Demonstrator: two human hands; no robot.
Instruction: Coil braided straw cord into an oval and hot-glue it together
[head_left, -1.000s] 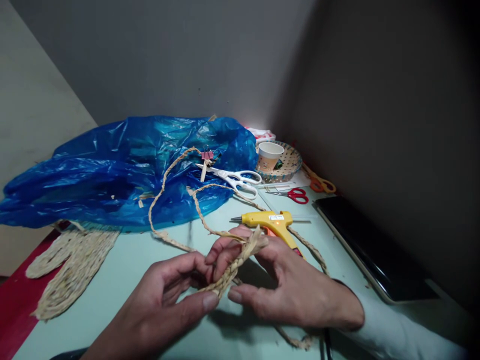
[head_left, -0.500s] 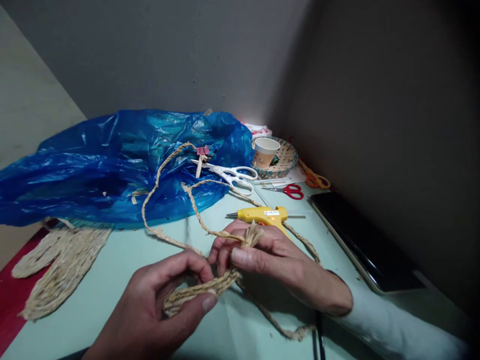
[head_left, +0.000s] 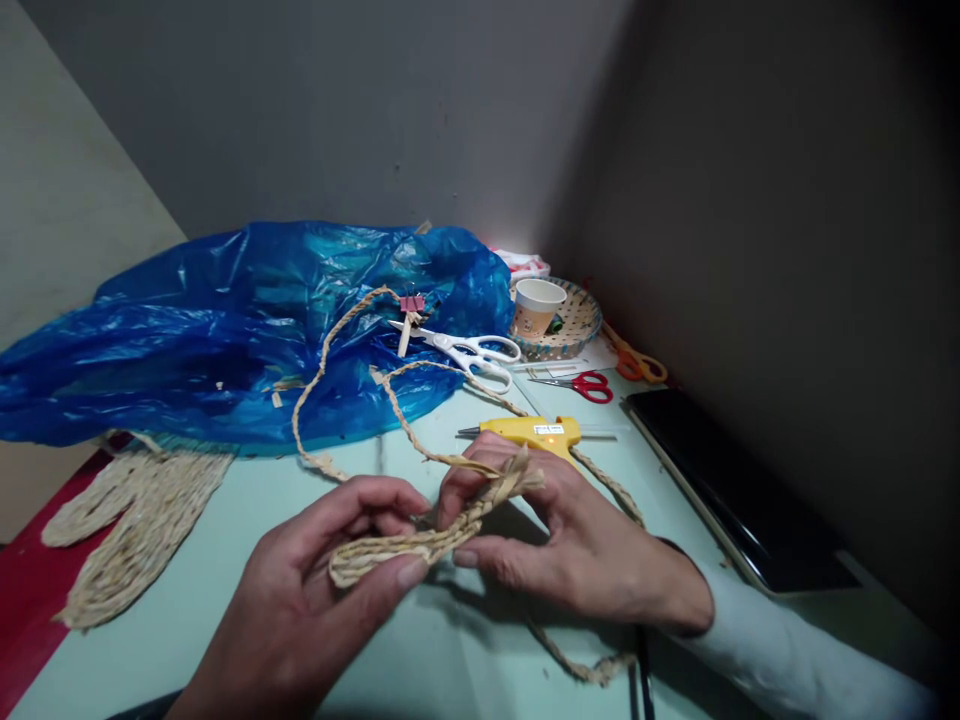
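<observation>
A: Walls?
B: Back wall point(head_left: 360, 110), one, plain grey, a few small dark marks. Pale surface point(head_left: 67, 190), left, meeting the grey along a slanting edge. Dark upright surface point(head_left: 750, 260), right, heavily shadowed.
A: Furniture?
B: Table point(head_left: 277, 640), one, pale green top; red area point(head_left: 34, 570) at its left.
A: Light?
B: Dim; faint pinkish glow point(head_left: 521, 232) low on the back wall; far right nearly black.

Left hand point(head_left: 304, 580) pinches looped braid point(head_left: 386, 549); right hand point(head_left: 589, 548) at frayed end point(head_left: 521, 477). Yellow glue gun point(head_left: 521, 430) beyond; blue plastic point(head_left: 285, 320) farther back.
</observation>
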